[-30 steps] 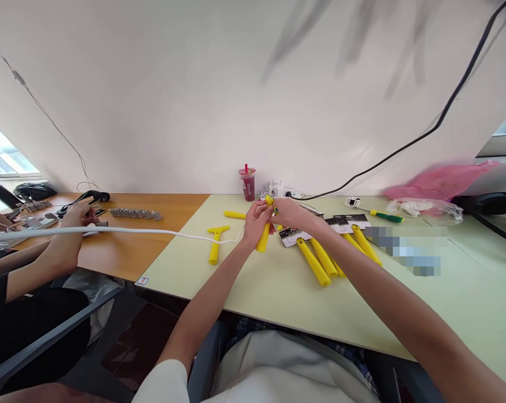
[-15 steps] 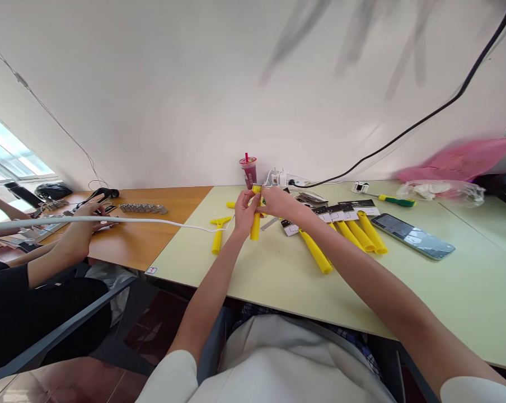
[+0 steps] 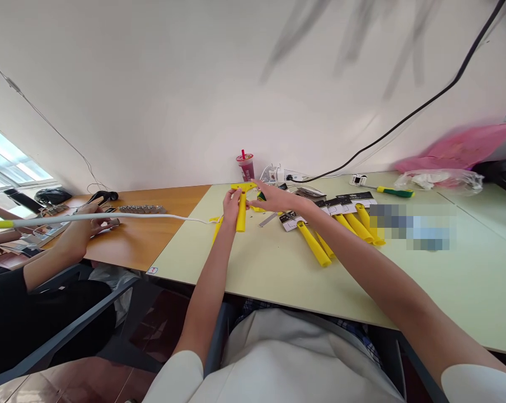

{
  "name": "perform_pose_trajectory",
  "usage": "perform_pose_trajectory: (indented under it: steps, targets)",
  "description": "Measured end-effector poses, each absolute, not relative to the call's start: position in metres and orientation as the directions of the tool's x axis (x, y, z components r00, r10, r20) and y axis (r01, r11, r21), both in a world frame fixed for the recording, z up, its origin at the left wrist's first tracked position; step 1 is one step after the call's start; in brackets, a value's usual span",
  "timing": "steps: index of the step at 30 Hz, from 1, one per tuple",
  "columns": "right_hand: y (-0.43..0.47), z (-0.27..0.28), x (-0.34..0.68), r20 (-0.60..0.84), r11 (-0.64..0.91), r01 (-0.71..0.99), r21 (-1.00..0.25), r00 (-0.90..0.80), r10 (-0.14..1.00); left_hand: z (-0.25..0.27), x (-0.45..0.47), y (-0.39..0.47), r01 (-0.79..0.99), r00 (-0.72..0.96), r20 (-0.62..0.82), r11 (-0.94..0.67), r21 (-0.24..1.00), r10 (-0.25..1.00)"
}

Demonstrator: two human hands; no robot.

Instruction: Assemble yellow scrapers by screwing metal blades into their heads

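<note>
My left hand is closed around a yellow plastic scraper, holding it upright with its wide head on top. My right hand is beside it, index finger stretched to the right end of the head and thumb apart below. A dark green thing shows between its fingers; whether it is held or lies behind, I cannot tell. Another yellow scraper lies partly hidden behind my left forearm. A metal strip rests under my right hand. Several yellow handles with black-and-white cards lie to the right.
A drink cup and a power strip stand by the wall. To the right are a green-handled screwdriver, plastic bags and a blurred patch. A white cable crosses the left side, where a co-worker's hand is busy.
The scraper has moved slightly left and turned, so its wide head now shows. My right hand's fingers have spread apart. The co-worker's hand has shifted slightly.
</note>
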State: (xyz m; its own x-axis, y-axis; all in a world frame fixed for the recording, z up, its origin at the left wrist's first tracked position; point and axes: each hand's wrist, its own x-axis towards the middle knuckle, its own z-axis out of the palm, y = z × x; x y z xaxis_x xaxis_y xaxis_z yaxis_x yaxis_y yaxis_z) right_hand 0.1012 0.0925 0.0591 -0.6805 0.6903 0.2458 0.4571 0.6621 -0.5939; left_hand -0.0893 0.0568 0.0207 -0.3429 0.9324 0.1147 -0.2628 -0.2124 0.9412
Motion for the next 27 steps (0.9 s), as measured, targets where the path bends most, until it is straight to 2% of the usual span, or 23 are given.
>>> perform_pose_trajectory:
  steps: [3,6,8,12,14,21,27]
  targets:
    - [0.092,0.067,0.106,0.233,0.596,0.422,-0.683,-0.648,0.725,0.027,-0.104,0.056,-0.368,-0.320,0.186,-0.303,0.879,0.929]
    - [0.097,0.069,0.109,0.329,0.630,0.357,-0.690,-0.620,0.712,0.030,-0.109,0.053,-0.461,-0.260,0.249,-0.347,0.817,0.933]
    - [0.102,0.068,0.112,0.387,0.672,0.353,-0.651,-0.608,0.694,0.029,-0.108,0.052,-0.487,-0.233,0.256,-0.341,0.804,0.938]
    - [0.110,0.061,0.117,0.456,0.734,0.454,-0.504,-0.583,0.673,0.024,-0.103,0.054,-0.486,-0.217,0.248,-0.325,0.811,0.944]
    - [0.113,0.058,0.117,0.460,0.738,0.473,-0.481,-0.581,0.672,0.021,-0.101,0.052,-0.486,-0.200,0.237,-0.306,0.818,0.951]
    - [0.120,0.044,0.110,0.420,0.712,0.413,-0.568,-0.599,0.682,0.013,-0.097,0.039,-0.425,-0.175,0.172,-0.232,0.875,0.969]
    - [0.119,0.029,0.099,0.426,0.711,0.367,-0.600,-0.606,0.672,0.015,-0.099,0.037,-0.512,-0.155,0.228,-0.275,0.814,0.961]
